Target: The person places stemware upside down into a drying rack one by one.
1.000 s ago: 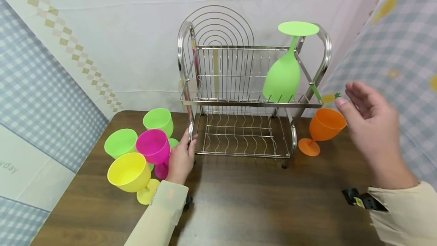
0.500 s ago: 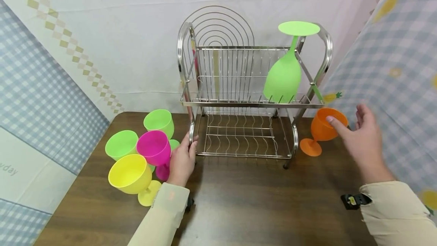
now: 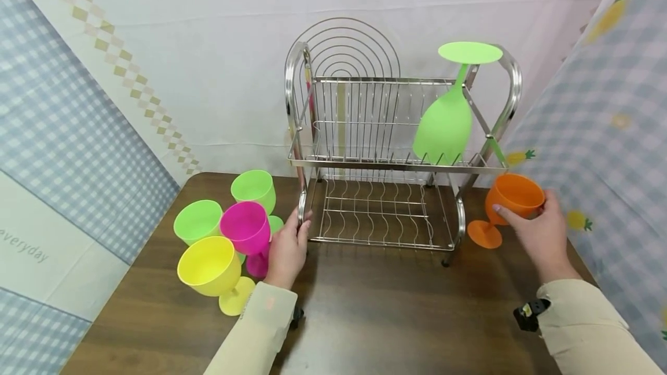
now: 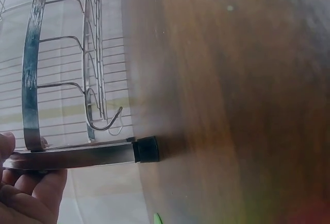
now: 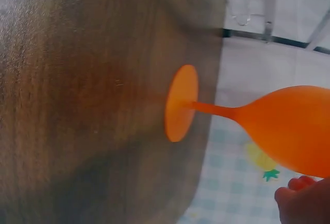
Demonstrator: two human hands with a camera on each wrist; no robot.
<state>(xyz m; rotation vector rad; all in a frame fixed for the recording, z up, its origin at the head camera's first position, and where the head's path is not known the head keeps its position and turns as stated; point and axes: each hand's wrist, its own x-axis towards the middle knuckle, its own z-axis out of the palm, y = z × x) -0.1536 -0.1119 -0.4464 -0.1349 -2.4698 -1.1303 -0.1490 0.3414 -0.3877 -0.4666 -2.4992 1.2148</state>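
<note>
Left grip [image 3: 285, 254] clasps the rack [image 3: 398, 166], right grip [image 3: 542, 242] the orange cup [image 3: 513, 198]; uneven finger pressure may tilt its foot [image 3: 484, 235], below the grip, off the desk [image 3: 385, 317].

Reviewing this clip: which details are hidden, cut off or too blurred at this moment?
Head view: the stem of the leftmost green goblet, behind the yellow goblet and magenta goblet.
Head view: fingertips of the right hand, behind the orange goblet.
Right wrist view: the orange goblet's rim, cut off by the right edge.
Left wrist view: a reddish patch in the lower right corner, too blurred to name.
</note>
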